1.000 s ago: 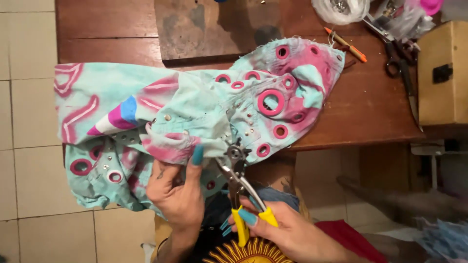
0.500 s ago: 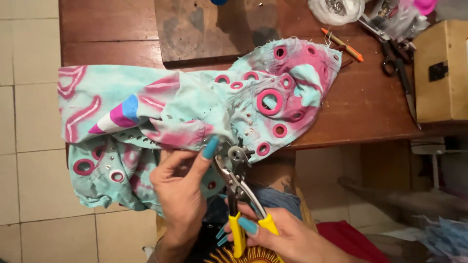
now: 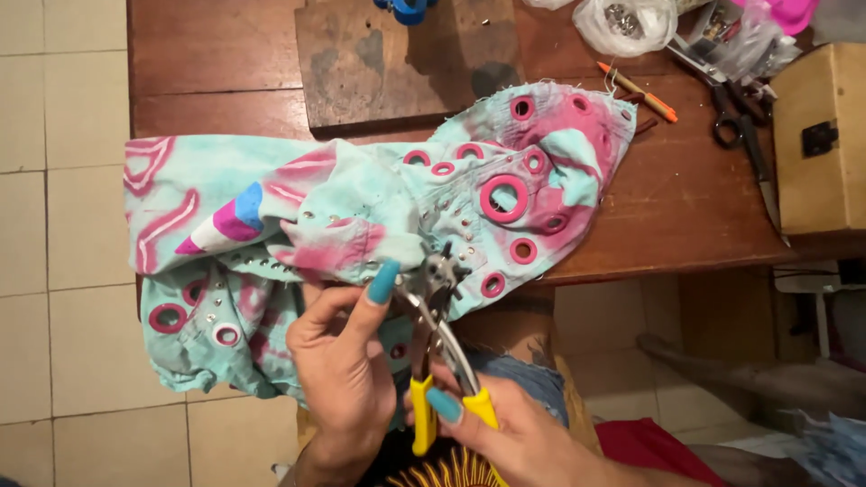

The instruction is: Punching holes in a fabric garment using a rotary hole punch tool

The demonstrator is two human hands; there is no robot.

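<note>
Change: half a second ago the left hand (image 3: 347,361) was a little higher on the cloth; now it sits lower, with one finger lifted and pointing to the head of the punch pliers (image 3: 439,307). The pliers head has stayed at the same fold of the fabric.
Meaning: I judge that the tool is placed on the spot and the cloth is being steadied, but I cannot tell if the handles are pressed together yet.
Left hand: fingers curled and pinching the edge of the garment (image 3: 361,216), at about 9 o'clock from the pliers head.
Right hand: the right hand (image 3: 514,437) is wrapped around the yellow handles, fingers clenched on them, at 6 o'clock in the view.
Garment: turquoise and pink cloth with pink-ringed holes and small metal studs; it lies over the front edge of the table (image 3: 704,207) and hangs down toward the lap, in the centre of the view.
Surface: dark wooden table, worn; a dark wooden board (image 3: 397,63) at 12 o'clock; scissors (image 3: 740,126), an orange marker (image 3: 642,93) and a clear bag of small metal parts (image 3: 627,22) at 1 to 2 o'clock; a light wooden box (image 3: 825,135) at 3 o'clock.
Room: pale tiled floor (image 3: 63,225) at 9 o'clock.
</note>
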